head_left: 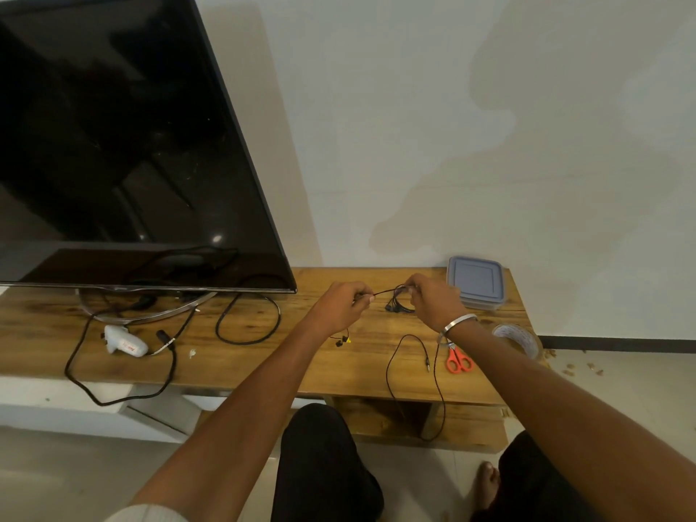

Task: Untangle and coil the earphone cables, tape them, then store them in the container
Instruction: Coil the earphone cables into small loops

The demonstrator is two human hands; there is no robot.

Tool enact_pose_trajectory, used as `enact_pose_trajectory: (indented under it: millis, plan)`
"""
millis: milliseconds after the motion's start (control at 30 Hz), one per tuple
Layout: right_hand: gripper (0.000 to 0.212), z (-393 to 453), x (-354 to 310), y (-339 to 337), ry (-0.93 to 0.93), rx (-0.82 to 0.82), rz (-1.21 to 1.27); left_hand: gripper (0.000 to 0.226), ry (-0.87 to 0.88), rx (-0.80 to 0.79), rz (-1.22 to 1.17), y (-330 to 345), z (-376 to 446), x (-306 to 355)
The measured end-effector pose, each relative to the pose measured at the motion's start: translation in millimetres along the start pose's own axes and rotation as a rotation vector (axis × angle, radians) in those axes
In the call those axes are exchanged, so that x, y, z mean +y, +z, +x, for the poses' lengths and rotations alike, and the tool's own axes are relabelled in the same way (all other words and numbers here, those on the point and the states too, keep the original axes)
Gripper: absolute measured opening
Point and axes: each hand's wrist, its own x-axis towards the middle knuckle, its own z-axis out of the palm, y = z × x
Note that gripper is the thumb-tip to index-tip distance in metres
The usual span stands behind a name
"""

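A white plastic gadget [125, 344] on the left of the wooden bench [263, 363] carries red lettering, too small to read. At the back right corner stands a squarish clear plastic container [476, 282] with a grey-blue lid shut on it; what it holds cannot be seen.

Both hands are raised just above the bench, close together. The left hand [341, 305] pinches a stretch of thin black earphone cable [384, 292] between curled fingertips. The right hand [437, 301] grips a small bundle of loops of the same cable, with dark earbuds dangling below it. More of the cable trails from the right wrist, which wears a metal bangle [457, 322], down over the bench's front edge and back up to a jack plug [428, 366] lying on the wood. Another pair of small earbuds [342, 340] with a yellow bit lies under the left wrist.

Orange-handled scissors [458, 360] lie near the right forearm, and a roll of clear tape [521, 339] sits at the right edge. A flat dark television [124, 145] leans on its curved metal stand, black leads looping beneath.
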Motion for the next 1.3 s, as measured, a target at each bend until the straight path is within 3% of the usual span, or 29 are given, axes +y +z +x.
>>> enact_pose_trajectory:
  millis: [167,300,533,833,1000,1133,1300]
  plan:
    - [0.024,-0.4,0.9,2.8,0.010,-0.075,0.086,0.027,-0.021,-0.039,-0.024,2.8,0.0,1.9]
    - [0.039,-3.8,-6.4,5.9,-0.086,-0.207,0.098,0.030,0.018,-0.056,-0.070,4.0,0.3,10.8]
    - [0.024,-3.0,-16.5,5.5,-0.156,-0.157,-0.029,0.038,0.016,-0.109,-0.113,3.6,1.0,14.3]
    - [0.027,-0.9,-2.4,-1.1,-0.017,-0.015,-0.068,0.022,0.051,-0.079,-0.062,1.1,-2.5,-1.4]
    - [0.029,0.2,1.5,-0.2,-0.006,-0.117,0.043,0.024,0.052,-0.075,-0.039,1.6,-3.4,-1.0]
    - [0.046,-4.2,-10.0,-1.3,-0.048,-0.280,0.172,0.025,0.045,-0.080,-0.056,4.1,-1.6,4.5]
    - [0.038,-6.5,-23.1,2.0,-0.159,-0.249,0.174,0.023,0.047,-0.083,-0.041,5.4,1.0,11.2]
